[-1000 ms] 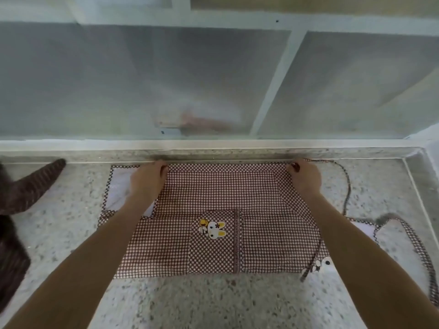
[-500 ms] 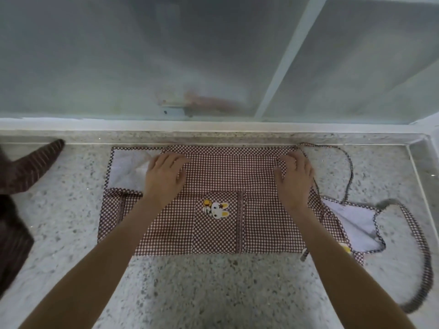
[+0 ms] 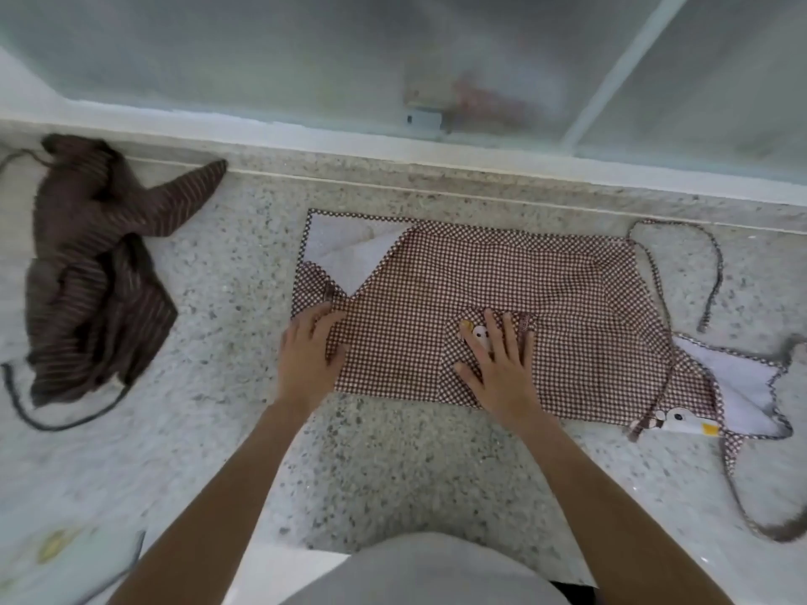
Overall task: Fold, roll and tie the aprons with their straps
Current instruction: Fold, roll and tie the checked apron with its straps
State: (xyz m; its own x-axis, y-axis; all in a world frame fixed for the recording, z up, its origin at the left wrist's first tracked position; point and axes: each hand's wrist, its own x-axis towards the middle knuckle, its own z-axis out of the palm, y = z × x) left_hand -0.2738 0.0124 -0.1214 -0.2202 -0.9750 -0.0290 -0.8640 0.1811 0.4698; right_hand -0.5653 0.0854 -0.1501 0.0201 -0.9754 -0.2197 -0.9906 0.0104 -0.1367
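Observation:
A brown-and-white checked apron lies folded flat on the speckled stone counter. Its white lining shows at the top left corner and at the right end. My left hand rests at the apron's left edge, fingers on the fabric. My right hand lies flat with spread fingers on the pocket, partly covering the bunny patch. A thin strap loops off the top right; another strap trails at the lower right.
A crumpled brown striped apron with a dark strap lies at the left of the counter. A frosted glass window with a white sill runs along the back. A second patch shows at the apron's right end.
Both hands have slid from the apron's far edge toward me. My left hand has gone to the left edge, my right to the pocket. The view has shifted left, showing more of the brown apron.

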